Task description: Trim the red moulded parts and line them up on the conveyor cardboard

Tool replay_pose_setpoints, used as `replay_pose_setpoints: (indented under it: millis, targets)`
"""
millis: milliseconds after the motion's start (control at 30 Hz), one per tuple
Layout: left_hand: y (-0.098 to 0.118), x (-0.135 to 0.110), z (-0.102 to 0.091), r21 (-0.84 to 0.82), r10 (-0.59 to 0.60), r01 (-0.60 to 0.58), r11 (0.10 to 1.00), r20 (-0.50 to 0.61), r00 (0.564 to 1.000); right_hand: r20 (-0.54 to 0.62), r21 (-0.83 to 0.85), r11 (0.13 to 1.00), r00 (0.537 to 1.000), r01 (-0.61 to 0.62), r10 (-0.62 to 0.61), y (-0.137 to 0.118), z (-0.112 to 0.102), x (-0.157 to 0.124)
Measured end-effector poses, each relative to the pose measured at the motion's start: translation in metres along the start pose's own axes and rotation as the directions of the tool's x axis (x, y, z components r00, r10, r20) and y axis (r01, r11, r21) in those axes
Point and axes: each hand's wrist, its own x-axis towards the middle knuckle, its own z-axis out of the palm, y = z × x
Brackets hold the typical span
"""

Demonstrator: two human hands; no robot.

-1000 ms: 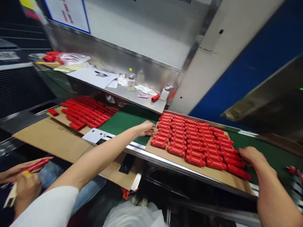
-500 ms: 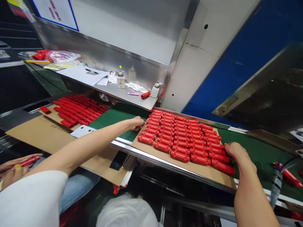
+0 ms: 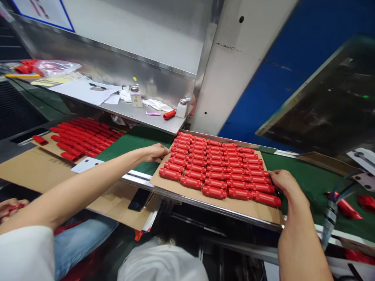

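A cardboard sheet [image 3: 155, 180] lies on the green belt, bearing rows of red ribbed plastic tubes [image 3: 216, 174] laid on their sides. My left hand [image 3: 156, 152] is closed at the sheet's left edge, its fingertips partly hidden beneath or behind that edge. At the opposite side, my right hand [image 3: 283, 181] curls around the right edge, with the thumb side against the ends of the outermost tubes. Its other fingers are hidden from view.
Left along the belt [image 3: 137, 142], another cardboard carries more red tubes [image 3: 84, 136]. A metal shelf [image 3: 129, 111] behind holds papers, bottles and one red tube. Cables with a connector [image 3: 331, 214] hang at right, near loose red parts. A co-worker's hand [image 3: 10, 208] shows at far left.
The view has swung to the right, so everything sits further left. The right column of tubes is now more even and closer to its neighbours, with my right hand against it.
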Motion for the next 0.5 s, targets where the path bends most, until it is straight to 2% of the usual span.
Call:
replay_pose_setpoints:
  millis: [167, 367, 500]
  targets:
    - [-0.009, -0.006, 0.000, -0.160, 0.046, -0.030, 0.987, 0.093, 0.995, 0.019, 0.049, 0.998, 0.999, 0.035, -0.036, 0.009, 0.006, 0.003]
    - [-0.017, -0.009, 0.000, -0.307, 0.116, -0.088, 0.948, 0.073, 0.991, -0.020, 0.110, 0.991, 0.997, 0.078, -0.076, 0.014, 0.014, 0.001]
    - [-0.023, -0.006, 0.007, -0.379, 0.144, -0.105, 0.920, 0.075, 0.987, -0.050, 0.207, 0.971, 0.993, 0.117, -0.109, 0.013, 0.016, 0.003]
